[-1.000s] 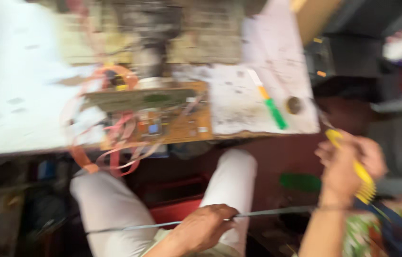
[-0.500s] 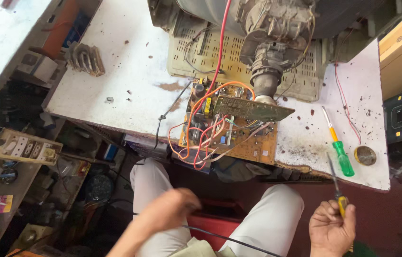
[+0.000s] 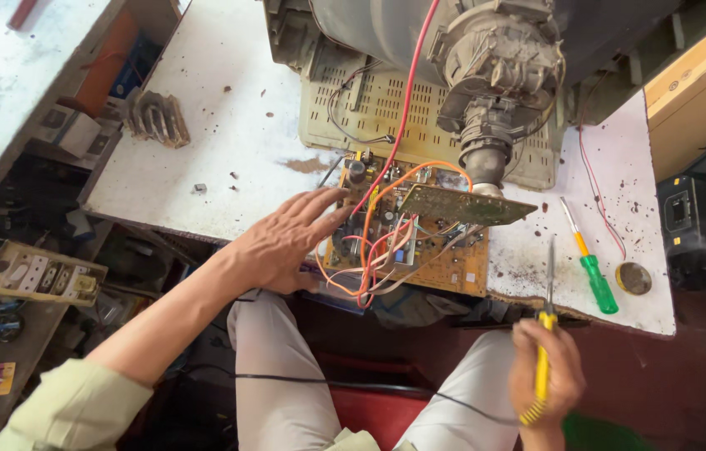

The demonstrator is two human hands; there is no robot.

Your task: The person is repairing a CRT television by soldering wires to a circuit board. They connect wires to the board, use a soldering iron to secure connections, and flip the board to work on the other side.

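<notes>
Circuit board (image 3: pixel 420 250), tangled with orange and red wires, lies at the front edge of the white counter (image 3: pixel 228 150), below the neck of a picture tube (image 3: pixel 495 75). Its left side is touched by the left hand (image 3: pixel 282 246), fingers spread and holding nothing. A yellow-handled soldering iron (image 3: pixel 543 342) is clasped in the closed grip of the right hand (image 3: pixel 547 376), tip pointing up over the counter edge. A green screwdriver (image 3: pixel 591 271) lies just beside it.
</notes>
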